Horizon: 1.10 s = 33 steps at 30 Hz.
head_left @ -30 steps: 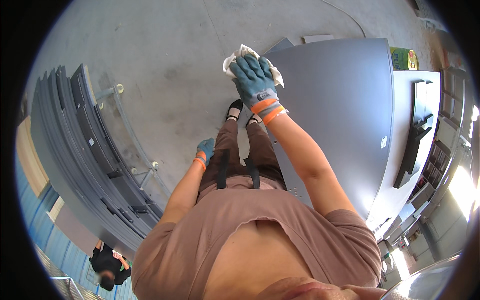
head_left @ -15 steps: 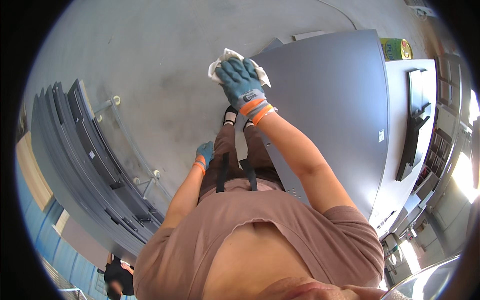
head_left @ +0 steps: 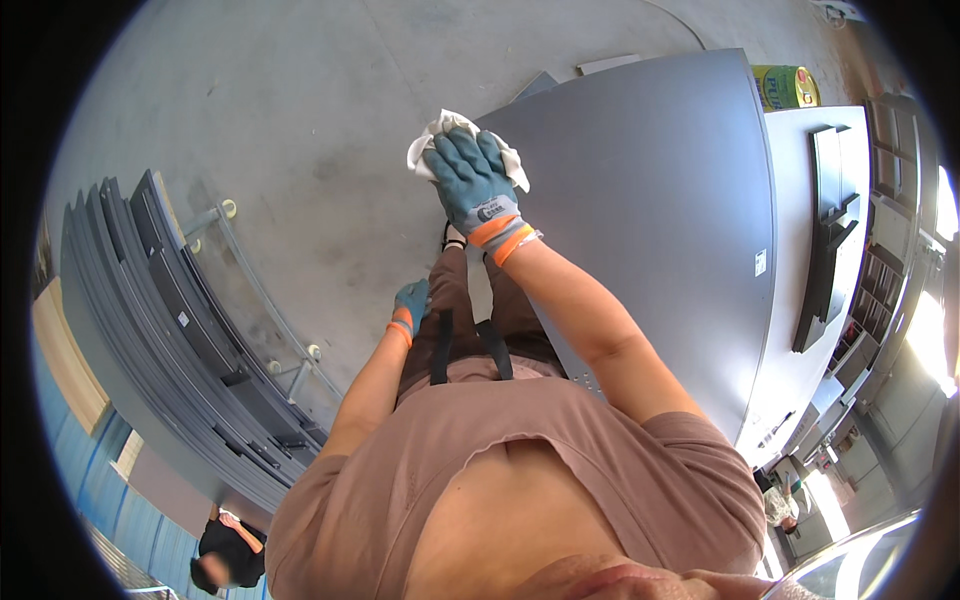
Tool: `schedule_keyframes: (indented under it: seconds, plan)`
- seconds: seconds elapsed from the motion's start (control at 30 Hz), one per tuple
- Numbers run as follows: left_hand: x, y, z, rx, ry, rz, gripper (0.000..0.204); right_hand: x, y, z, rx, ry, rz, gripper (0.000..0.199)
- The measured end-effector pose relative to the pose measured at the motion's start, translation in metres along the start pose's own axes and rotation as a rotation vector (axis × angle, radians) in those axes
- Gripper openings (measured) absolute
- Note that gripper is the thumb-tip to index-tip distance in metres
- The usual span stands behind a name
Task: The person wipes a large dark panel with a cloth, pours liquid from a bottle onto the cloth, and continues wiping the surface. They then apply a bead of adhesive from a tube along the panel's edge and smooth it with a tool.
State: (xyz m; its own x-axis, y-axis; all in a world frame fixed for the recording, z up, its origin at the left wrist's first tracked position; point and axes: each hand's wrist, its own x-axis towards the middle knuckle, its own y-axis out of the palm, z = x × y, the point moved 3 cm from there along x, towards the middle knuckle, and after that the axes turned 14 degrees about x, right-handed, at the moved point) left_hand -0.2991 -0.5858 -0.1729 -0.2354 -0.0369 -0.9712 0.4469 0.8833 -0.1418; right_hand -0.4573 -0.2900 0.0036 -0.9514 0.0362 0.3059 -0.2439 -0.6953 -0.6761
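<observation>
White cloth (head_left: 421, 158): I have it crumpled under the right hand (head_left: 470, 175), at the far left corner of the grey panel (head_left: 650, 190).
Right hand: gloved, grasping the cloth, fingers laid over it.
Left hand (head_left: 412, 298): gloved too, beside the left thigh; from my feed I cannot tell whether it is clenched.
Grey panel: broad and smooth, a small white label (head_left: 760, 262) near its right edge.
Dark panels (head_left: 175, 310): ranked side by side on the left, beside a wheeled metal frame (head_left: 252, 275).
</observation>
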Motion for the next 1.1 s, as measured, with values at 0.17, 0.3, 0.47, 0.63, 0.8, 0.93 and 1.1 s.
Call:
schedule_keyframes:
  seconds: [0.17, 0.3, 0.47, 0.63, 0.8, 0.93, 1.1]
  plan:
    - [0.002, -0.019, 0.012, 0.016, -0.002, -0.009, 0.029, 0.009, -0.023, 0.000, 0.014, -0.118, 0.002, 0.040]
    - [0.006, -0.025, 0.020, 0.022, -0.006, -0.027, 0.032, 0.025, -0.080, -0.002, -0.391, 0.181, 0.434, 0.048]
    - [0.011, -0.011, 0.020, -0.022, 0.023, 0.067, 0.029, -0.022, -0.096, -0.073, -0.153, 0.134, -0.047, 0.044]
    - [-0.008, 0.011, 0.002, 0.047, -0.042, 0.013, 0.025, -0.016, -0.075, -0.049, 0.031, -0.015, 0.095, 0.049]
    - [-0.004, 0.009, 0.000, 0.009, 0.009, 0.015, 0.026, -0.011, -0.146, -0.130, -0.255, 0.145, -0.071, 0.041]
    - [0.005, 0.002, 0.003, 0.044, -0.019, 0.012, 0.026, 0.006, -0.149, -0.155, -0.327, 0.191, -0.299, 0.038]
    - [0.004, 0.003, 0.004, 0.104, -0.038, 0.007, 0.024, 0.023, -0.110, -0.125, -0.267, 0.169, -0.325, 0.037]
